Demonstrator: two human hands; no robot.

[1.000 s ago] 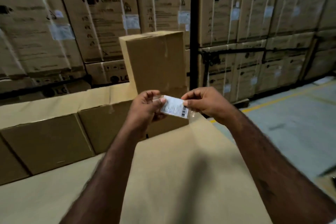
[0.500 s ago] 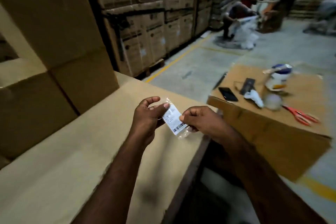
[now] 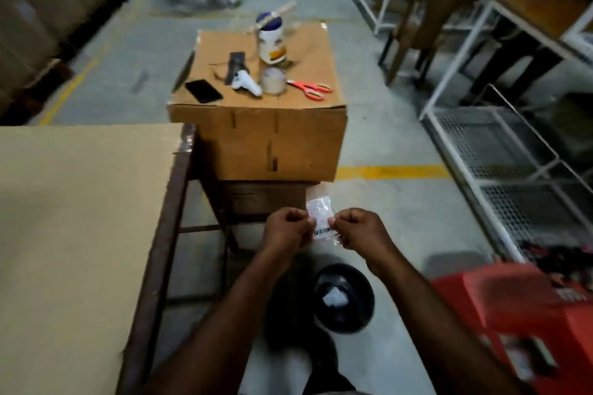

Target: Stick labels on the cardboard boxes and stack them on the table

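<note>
A small white label [image 3: 321, 218] with a barcode hangs between my two hands, over the floor to the right of the table [image 3: 80, 234]. My left hand [image 3: 287, 229] pinches its left edge with curled fingers. My right hand [image 3: 359, 229] pinches its right edge the same way. A clear film sticks out around the label. The cardboard-covered table top fills the left side. A large cardboard box [image 3: 263, 135] stands ahead on another box. The boxes stacked on the table are out of view.
On the large box lie a black phone [image 3: 203, 91], a white tool [image 3: 246, 83], a tape roll [image 3: 272, 80], orange scissors [image 3: 309, 88] and a white jar [image 3: 271, 38]. A black bin [image 3: 343, 298] sits on the floor below my hands. A red crate [image 3: 519, 314] is at right, white wire racks [image 3: 500, 151] beyond.
My view has swung right, from the stacked boxes on the table to the floor and the tool-covered box. Both hands keep the label pinched and now hang off the table's edge, fingers more curled.
</note>
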